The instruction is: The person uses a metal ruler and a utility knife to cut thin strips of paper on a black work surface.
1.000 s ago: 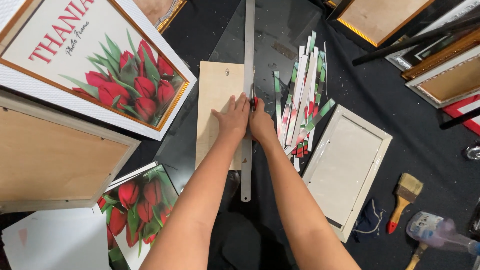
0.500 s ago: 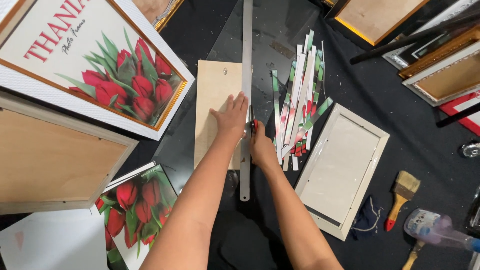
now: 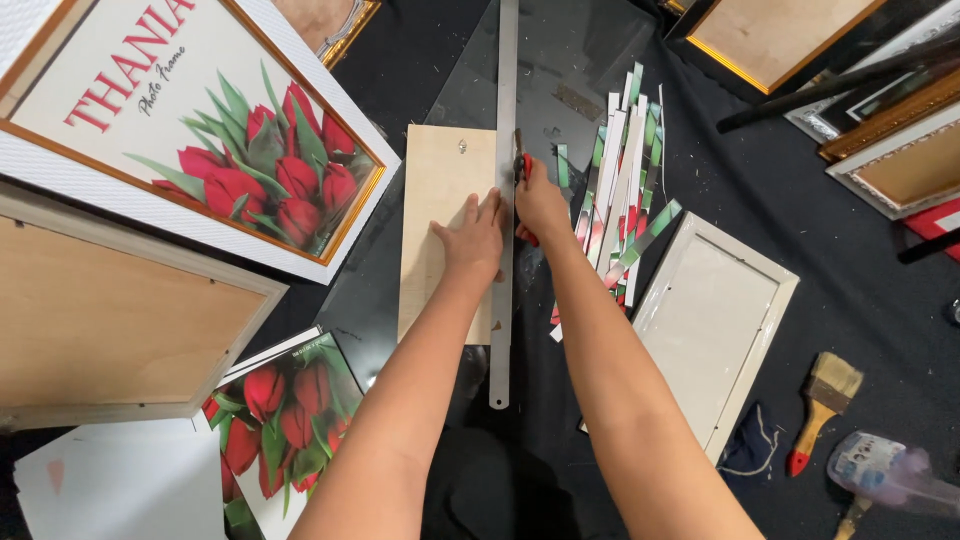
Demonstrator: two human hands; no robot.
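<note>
My left hand (image 3: 472,240) lies flat with fingers spread on a light wooden backing board (image 3: 440,200) and presses the edge of a long metal ruler (image 3: 502,330). The ruler runs straight away from me along the board's right edge. My right hand (image 3: 541,203) is closed around a small red-handled cutter (image 3: 521,165), its tip against the right side of the ruler. Board and ruler rest on a clear glass sheet (image 3: 560,60) spread over black cloth.
A heap of cut tulip-print strips (image 3: 625,180) lies right of my right hand, then a white frame (image 3: 715,320). Large tulip frames (image 3: 190,120) stand at left, a tulip print (image 3: 285,420) at lower left. A paintbrush (image 3: 822,405) and more frames (image 3: 900,150) lie right.
My right hand has slid the cutter along the ruler, first toward me and then further away from me. The left hand has kept pressing the ruler and board.
</note>
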